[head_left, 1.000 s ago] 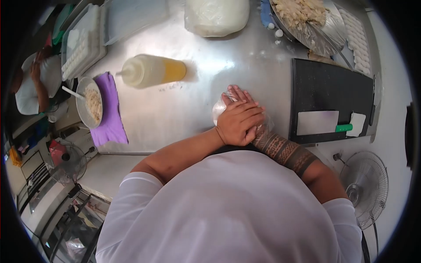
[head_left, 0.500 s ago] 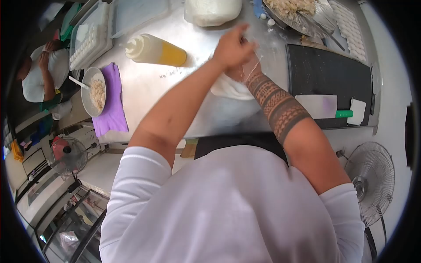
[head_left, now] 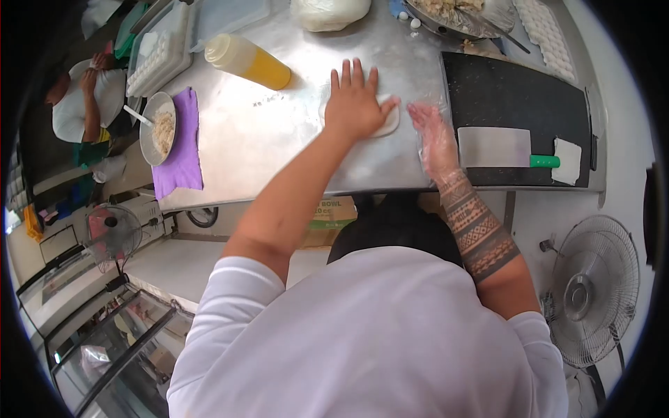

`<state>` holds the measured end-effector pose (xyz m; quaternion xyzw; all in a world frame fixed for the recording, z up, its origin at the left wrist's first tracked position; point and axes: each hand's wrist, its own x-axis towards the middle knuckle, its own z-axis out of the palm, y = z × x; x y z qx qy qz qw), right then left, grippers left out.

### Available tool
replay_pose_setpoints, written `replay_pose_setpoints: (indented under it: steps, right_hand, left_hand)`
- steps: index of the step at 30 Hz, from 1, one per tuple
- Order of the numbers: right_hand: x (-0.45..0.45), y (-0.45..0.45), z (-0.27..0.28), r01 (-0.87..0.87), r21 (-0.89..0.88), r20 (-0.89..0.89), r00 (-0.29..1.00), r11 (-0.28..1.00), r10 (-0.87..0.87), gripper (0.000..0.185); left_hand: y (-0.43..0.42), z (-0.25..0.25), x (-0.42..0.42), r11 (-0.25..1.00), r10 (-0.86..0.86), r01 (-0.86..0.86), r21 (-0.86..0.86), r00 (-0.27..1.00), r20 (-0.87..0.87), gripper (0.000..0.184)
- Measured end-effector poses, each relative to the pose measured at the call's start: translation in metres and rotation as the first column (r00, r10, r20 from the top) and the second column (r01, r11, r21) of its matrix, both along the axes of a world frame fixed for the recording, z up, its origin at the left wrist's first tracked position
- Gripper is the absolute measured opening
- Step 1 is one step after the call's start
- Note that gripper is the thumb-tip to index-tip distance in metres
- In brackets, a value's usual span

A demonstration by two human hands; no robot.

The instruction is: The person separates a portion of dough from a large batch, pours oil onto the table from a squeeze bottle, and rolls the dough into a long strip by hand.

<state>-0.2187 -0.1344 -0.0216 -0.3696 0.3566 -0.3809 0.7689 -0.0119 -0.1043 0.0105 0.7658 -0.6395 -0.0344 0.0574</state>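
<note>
While the bare left hand (head_left: 354, 108) lies flat on a white dough disc (head_left: 389, 127), its fingers spread apart with nothing between them, uneven pressure looks like the main risk: the palm covers most of the disc, so the middle might thin out and the uncovered rim be left thick. The disc sits directly on the steel tabletop (head_left: 293, 164), between the squeeze bottle (head_left: 251, 61) and the black board (head_left: 516, 90); too little oil on skin or metal could make the dough cling, then tear when lifted. The right hand (head_left: 435, 139), in a clear plastic glove, is just beside the board, its fingers extended, close together and clamped on nothing; whether it touches the steel I cannot tell. Loose plastic could catch on the dough and crease it. Near that wrist lies a green-handled cleaver (head_left: 493, 148), and a careless sideways sweep could cut the glove.
</note>
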Motion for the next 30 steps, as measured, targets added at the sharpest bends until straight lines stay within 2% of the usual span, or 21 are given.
replay_pose_setpoints:
  steps: [1, 5, 11, 12, 13, 15, 16, 17, 18, 20, 22, 23, 24, 26, 29, 30]
  right_hand:
    - [-0.009, 0.003, 0.001, -0.030, 0.012, 0.008, 1.000, 0.999, 0.030, 0.058]
    - [-0.035, 0.005, 0.024, -0.108, 0.097, -0.050, 0.992, 0.989, 0.113, 0.052]
    - [-0.080, -0.021, 0.025, -0.173, -0.025, -0.059, 0.983, 0.985, 0.172, 0.053]
    - [-0.083, -0.025, 0.030, -0.202, -0.010, -0.009, 0.979, 0.979, 0.202, 0.056]
    - [-0.087, -0.030, 0.036, -0.232, 0.005, 0.041, 0.972, 0.973, 0.232, 0.060]
    - [-0.092, -0.041, 0.044, -0.319, 0.007, 0.088, 0.944, 0.948, 0.317, 0.070]
    - [-0.093, -0.046, 0.045, -0.376, 0.037, 0.130, 0.920, 0.926, 0.369, 0.071]
    - [-0.092, -0.050, 0.060, -0.432, 0.069, 0.173, 0.893, 0.899, 0.415, 0.071]
    - [-0.089, -0.052, 0.071, -0.487, 0.099, 0.216, 0.862, 0.868, 0.459, 0.072]
    - [-0.067, -0.049, 0.085, -0.589, 0.099, 0.219, 0.799, 0.802, 0.560, 0.073]
    - [-0.037, -0.047, 0.093, -0.684, 0.116, 0.221, 0.725, 0.720, 0.652, 0.074]
    - [-0.022, -0.045, 0.094, -0.729, 0.138, 0.223, 0.682, 0.670, 0.696, 0.075]
    - [-0.006, -0.046, 0.096, -0.770, 0.158, 0.224, 0.638, 0.619, 0.736, 0.075]
    - [0.021, -0.051, 0.100, -0.806, 0.226, 0.183, 0.587, 0.548, 0.789, 0.071]
    - [0.054, -0.065, 0.087, -0.805, 0.352, 0.158, 0.554, 0.477, 0.818, 0.062]
    - [0.059, -0.078, 0.080, -0.780, 0.302, 0.109, 0.600, 0.549, 0.793, 0.059]
  left_hand:
    - [0.017, 0.004, -0.015, 1.000, -0.019, 0.020, -0.007, 0.999, 0.050, 0.089]
    - [0.066, 0.013, -0.061, 0.995, 0.056, -0.057, -0.084, 0.998, -0.017, 0.090]
    - [0.123, 0.004, -0.104, 0.993, 0.065, -0.073, -0.094, 0.994, -0.085, 0.095]
    - [0.128, 0.005, -0.107, 0.993, 0.067, -0.077, -0.093, 0.992, -0.103, 0.096]
    - [0.133, 0.006, -0.103, 0.979, 0.066, -0.118, -0.165, 0.955, -0.290, 0.092]
    - [0.141, 0.020, -0.088, 0.931, 0.006, -0.232, -0.283, 0.783, -0.622, 0.086]
    - [0.141, 0.029, -0.082, 0.847, 0.016, -0.443, -0.294, 0.574, -0.819, 0.079]
    - [0.139, 0.045, -0.074, 0.738, -0.028, -0.632, -0.234, 0.318, -0.948, 0.073]
    - [0.138, 0.052, -0.056, 0.674, 0.057, -0.677, -0.295, 0.446, -0.893, 0.062]
    - [0.134, 0.069, -0.030, 0.677, 0.150, -0.664, -0.319, 0.548, -0.823, 0.060]
    - [0.116, 0.065, -0.016, 0.776, 0.016, -0.579, -0.252, 0.416, -0.909, 0.061]
    - [0.104, 0.063, -0.017, 0.830, -0.069, -0.520, -0.201, 0.261, -0.963, 0.067]
    - [0.092, 0.070, -0.020, 0.887, -0.140, -0.419, -0.195, 0.158, -0.977, 0.075]
    - [0.069, 0.079, -0.027, 0.900, -0.048, -0.394, -0.185, 0.333, -0.942, 0.056]
    - [0.035, 0.064, 0.004, 0.841, 0.318, -0.541, 0.021, 0.463, -0.827, 0.029]
    - [0.025, 0.052, 0.017, 0.800, 0.331, -0.598, -0.041, 0.498, -0.802, 0.025]
